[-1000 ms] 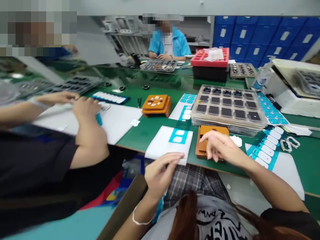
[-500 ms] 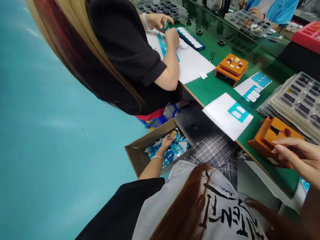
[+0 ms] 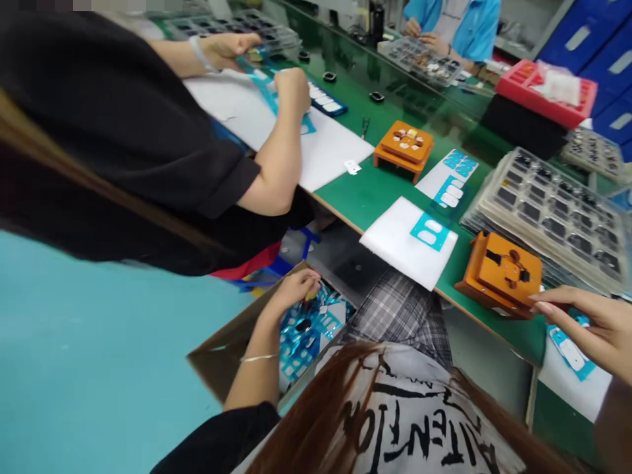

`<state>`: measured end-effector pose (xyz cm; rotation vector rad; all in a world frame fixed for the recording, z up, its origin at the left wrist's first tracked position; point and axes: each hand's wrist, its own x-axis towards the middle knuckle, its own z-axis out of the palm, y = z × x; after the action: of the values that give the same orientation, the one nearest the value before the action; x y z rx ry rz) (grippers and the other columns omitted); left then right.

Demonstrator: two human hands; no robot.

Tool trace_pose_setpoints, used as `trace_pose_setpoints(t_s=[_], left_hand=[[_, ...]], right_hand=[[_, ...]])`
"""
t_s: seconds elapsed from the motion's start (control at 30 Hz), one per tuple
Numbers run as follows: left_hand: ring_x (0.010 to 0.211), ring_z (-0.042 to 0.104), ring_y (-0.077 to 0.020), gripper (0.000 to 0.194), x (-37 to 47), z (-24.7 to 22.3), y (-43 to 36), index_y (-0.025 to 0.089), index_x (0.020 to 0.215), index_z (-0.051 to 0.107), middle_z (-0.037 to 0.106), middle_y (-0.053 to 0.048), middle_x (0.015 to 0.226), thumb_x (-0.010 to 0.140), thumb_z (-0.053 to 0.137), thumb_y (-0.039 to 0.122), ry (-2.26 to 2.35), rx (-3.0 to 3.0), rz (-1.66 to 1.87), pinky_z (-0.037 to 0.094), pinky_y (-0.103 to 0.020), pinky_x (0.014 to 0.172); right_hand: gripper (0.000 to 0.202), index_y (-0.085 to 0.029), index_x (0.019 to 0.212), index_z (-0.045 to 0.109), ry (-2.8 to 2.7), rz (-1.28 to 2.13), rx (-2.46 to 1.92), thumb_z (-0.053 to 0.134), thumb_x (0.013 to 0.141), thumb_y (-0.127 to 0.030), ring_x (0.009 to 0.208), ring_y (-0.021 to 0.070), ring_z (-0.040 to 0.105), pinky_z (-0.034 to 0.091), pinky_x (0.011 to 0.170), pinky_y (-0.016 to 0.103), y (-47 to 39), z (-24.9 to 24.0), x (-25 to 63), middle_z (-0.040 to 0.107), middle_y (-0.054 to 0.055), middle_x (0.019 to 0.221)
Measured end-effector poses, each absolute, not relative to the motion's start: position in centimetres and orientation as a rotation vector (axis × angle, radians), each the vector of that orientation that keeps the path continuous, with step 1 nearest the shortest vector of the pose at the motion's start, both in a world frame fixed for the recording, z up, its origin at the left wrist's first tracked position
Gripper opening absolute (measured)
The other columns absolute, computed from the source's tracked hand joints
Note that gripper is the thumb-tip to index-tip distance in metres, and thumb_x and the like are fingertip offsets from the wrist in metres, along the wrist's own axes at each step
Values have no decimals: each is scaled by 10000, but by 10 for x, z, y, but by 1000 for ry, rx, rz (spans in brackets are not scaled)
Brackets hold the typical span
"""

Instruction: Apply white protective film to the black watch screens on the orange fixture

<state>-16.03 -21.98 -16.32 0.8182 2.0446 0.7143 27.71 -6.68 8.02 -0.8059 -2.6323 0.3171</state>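
My left hand (image 3: 295,288) is over the cardboard box (image 3: 222,342), fingers pinched together at a small yellow piece (image 3: 312,297) that is partly hidden. In the box lie crumpled blue film sheets (image 3: 296,359) with white cut-outs. My right hand (image 3: 590,326) hovers at the right end of an orange fixture (image 3: 501,273), thumb and forefinger tips together; whether anything sits between them I cannot make out. Dark parts lie on top of the fixture. Below my right hand, a blue-and-white sticker sheet (image 3: 575,352) rests on white paper.
A white foam pad (image 3: 390,237) with a blue sticker sheet (image 3: 434,232) lies at the table edge. Stacked clear trays (image 3: 557,210) stand behind the fixture. Another orange fixture (image 3: 405,145) is farther back. A co-worker's arm (image 3: 276,164) is at left; another person sits across.
My view has swung right and closer to the box. My left hand has lifted slightly from the blue film sheets. My right hand has drawn off the orange fixture toward its right end.
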Motion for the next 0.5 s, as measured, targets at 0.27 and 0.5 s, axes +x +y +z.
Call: trace_pose_setpoints(t_s=[0.27,0.5], left_hand=[[878,668,-185,354,-98,3,-115,176,1070,667,724,-78,1031,948,482,452,1601,1835,1084,529,-280,787],[1326,475,-456,755,-16,11,30,-1,1334,479,489,-326,1395,843,686,534,2131,1616,556,404,-494,1082]], right_hand=[[92,-240,917,707,-2550,427,-895,618,937,-250,662,134,711,551,608,203,-81,78,289,768,6,816],[145,-232,851,706,-2463,500,-980,605,941,-284,626,154,695,527,546,243,-105,72,299,759,27,774]])
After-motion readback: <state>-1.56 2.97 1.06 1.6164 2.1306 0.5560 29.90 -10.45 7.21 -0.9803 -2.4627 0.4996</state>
